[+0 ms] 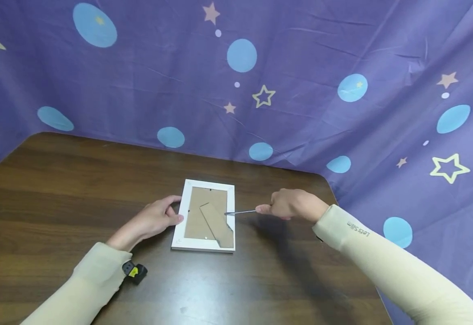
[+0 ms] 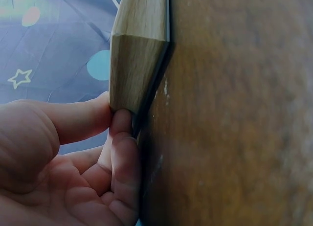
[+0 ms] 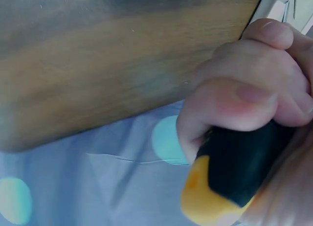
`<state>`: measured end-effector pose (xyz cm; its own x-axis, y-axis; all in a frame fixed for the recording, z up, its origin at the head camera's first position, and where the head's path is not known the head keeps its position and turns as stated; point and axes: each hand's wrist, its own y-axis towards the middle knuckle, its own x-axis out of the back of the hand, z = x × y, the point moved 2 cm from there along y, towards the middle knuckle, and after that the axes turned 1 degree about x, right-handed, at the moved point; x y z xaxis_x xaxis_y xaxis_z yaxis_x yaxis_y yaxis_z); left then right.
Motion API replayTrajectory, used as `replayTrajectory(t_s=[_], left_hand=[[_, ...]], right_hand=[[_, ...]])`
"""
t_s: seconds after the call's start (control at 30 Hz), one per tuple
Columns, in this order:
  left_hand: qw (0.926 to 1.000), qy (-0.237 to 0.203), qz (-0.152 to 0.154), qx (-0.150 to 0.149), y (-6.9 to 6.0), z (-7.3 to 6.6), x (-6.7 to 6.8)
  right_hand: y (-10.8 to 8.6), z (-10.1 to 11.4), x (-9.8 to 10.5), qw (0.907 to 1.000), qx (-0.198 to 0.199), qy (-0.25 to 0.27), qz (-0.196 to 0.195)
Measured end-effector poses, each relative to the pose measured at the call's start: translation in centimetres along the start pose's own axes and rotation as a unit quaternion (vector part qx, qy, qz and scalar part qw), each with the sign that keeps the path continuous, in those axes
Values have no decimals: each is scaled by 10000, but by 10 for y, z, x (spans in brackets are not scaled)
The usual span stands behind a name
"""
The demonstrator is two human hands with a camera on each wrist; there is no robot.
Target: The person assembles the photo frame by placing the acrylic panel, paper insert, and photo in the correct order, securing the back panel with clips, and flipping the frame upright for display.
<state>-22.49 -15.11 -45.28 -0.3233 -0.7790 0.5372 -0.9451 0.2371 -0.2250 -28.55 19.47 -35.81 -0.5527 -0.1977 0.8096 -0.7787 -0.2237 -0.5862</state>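
Note:
A white picture frame lies face down on the table, its brown backing board and slanted easel stand showing. My left hand pinches the frame's left side between thumb and fingers; the left wrist view shows the thumb at a corner of its wood-grained edge. In my right hand is a screwdriver, its thin metal shaft reaching left over the frame's right border. The tip meets the right edge of the backing board. Fingers wrap its black and yellow handle.
The dark wood table extends on both sides of the frame. Behind it and along the right hangs a purple curtain with stars and blue ovals. A small black device is strapped at the left wrist.

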Motion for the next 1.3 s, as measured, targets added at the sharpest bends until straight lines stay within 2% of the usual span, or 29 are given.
replayTrajectory(t_s=[0.13, 0.33, 0.4, 0.53, 0.63, 0.7, 0.83, 0.93, 1.03, 1.13, 1.3], left_hand=[[10000, 20, -20, 4, 0, -1, 1], [10000, -3, -24, 14, 0, -2, 0], [10000, 17, -15, 17, 1, -2, 1], [9999, 76, 28, 95, 0, -1, 1], [9999, 81, 30, 118, 0, 1, 0], [9999, 68, 17, 94, 0, 0, 0], [10000, 47, -16, 16, 1, 0, -1], [10000, 49, -25, 26, 0, 2, -1], [10000, 39, -60, 12, 1, 3, -2], [10000, 2, -98, -16, 1, 3, -3], [9999, -6, -126, -15, 2, 4, -2]], right_hand=[[-6, 11, 11, 9991, -131, -386, -110], [-10, 21, 19, 9954, -114, -916, -271], [-9, 21, 17, 9956, -151, -896, -219], [-5, 15, 4, 9985, -166, -505, -155], [-1, 5, -9, 9983, -2, -367, -443], [2, -2, -16, 9961, 145, -403, -773], [7, -11, -28, 9888, 386, -415, -1380], [8, -13, -33, 9850, 408, -33, -1677], [11, -17, -37, 9774, 383, 492, -2021], [15, -24, -41, 9645, 446, 928, -2430], [28, -38, -48, 9426, 495, 1599, -2888]])
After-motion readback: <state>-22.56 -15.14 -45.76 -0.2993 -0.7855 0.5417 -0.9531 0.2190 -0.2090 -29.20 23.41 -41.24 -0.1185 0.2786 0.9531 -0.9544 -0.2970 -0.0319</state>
